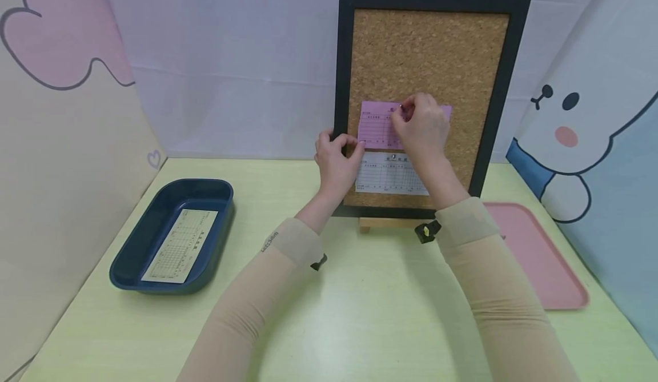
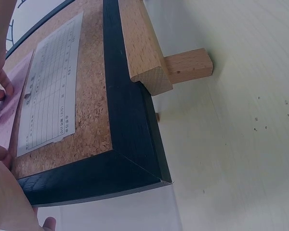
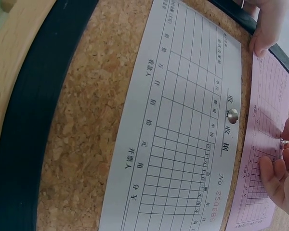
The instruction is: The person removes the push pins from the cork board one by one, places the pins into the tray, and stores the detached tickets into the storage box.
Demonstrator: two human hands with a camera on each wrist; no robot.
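A pink receipt slip (image 1: 377,125) lies flat against the cork board (image 1: 426,51), above a white receipt slip (image 1: 390,173). My left hand (image 1: 336,162) pinches the pink slip's lower left corner with thumb and index finger, its other fingers by the black frame (image 1: 341,85). Near the pink slip's top middle, my right hand (image 1: 424,125) pinches a small silver thumbtack (image 3: 283,141) against the paper; the fingertips partly cover it. Another silver thumbtack (image 3: 232,115) sits in the white slip's top middle.
A dark blue tray (image 1: 221,245) with a cream receipt slip (image 1: 181,245) in it stands on the left. To the right lies a pink tray (image 1: 545,262), partly behind my right forearm. A wooden stand (image 2: 144,53) supports the board.
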